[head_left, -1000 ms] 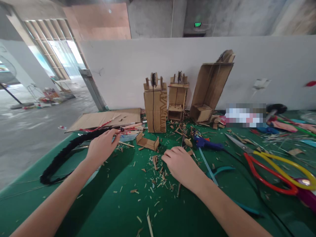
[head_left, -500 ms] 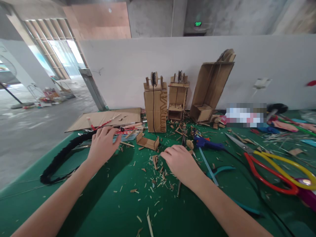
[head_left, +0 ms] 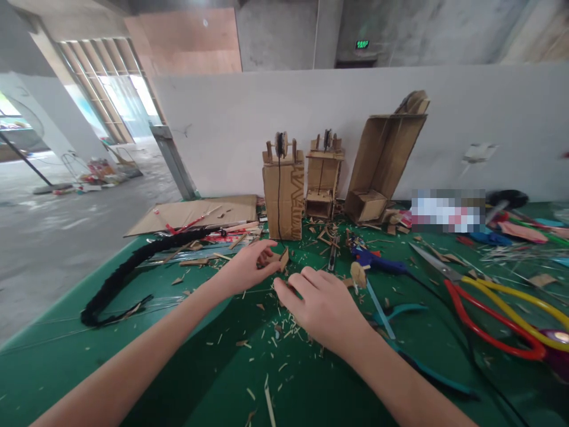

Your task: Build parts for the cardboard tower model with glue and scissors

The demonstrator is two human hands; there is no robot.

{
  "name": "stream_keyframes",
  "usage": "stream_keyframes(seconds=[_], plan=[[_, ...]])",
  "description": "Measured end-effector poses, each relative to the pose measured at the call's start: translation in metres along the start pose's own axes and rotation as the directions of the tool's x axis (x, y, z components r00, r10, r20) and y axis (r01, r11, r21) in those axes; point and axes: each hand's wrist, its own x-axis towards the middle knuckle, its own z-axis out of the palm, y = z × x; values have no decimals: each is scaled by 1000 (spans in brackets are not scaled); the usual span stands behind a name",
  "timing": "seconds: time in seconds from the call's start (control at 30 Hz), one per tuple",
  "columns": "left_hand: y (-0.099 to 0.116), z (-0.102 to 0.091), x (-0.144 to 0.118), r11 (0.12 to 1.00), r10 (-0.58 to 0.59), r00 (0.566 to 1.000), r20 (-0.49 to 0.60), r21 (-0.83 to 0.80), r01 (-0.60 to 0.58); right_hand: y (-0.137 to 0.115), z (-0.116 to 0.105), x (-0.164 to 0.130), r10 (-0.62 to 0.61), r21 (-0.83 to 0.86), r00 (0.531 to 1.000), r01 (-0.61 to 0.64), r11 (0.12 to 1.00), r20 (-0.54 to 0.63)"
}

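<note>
My left hand [head_left: 246,270] reaches across the green table [head_left: 186,379], its thumb and fingers closed around a small open cardboard tray [head_left: 283,259] whose corner sticks out past the fingertips. My right hand [head_left: 320,305] rests just right of it, fingers curled down on a scatter of wood and cardboard scraps [head_left: 288,329]; I cannot make out anything in it. A small round cardboard disc [head_left: 357,274] lies just beyond the right hand.
A black fuzzy strip [head_left: 115,279] curves along the left edge. A flat cardboard sheet [head_left: 195,210], two cardboard towers [head_left: 283,196] [head_left: 322,181] and a leaning open box [head_left: 382,160] stand at the back. A blue glue gun [head_left: 373,261] and red-and-yellow scissors [head_left: 489,302] lie to the right.
My left hand left the black strip and sticks at the left and moved right onto the small cardboard tray. My right hand shifted slightly left and nearer.
</note>
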Motion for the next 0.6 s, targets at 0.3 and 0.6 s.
stream_keyframes(seconds=[0.3,0.6], plan=[[18,9,-3,987,-53,993,-101,145,68,12,-41,14,557,577,822,-402,711,-114],[12,-8,-20,987,151,982,111,-61,-145,26,-33,11,800,890,506,-451,-72,321]])
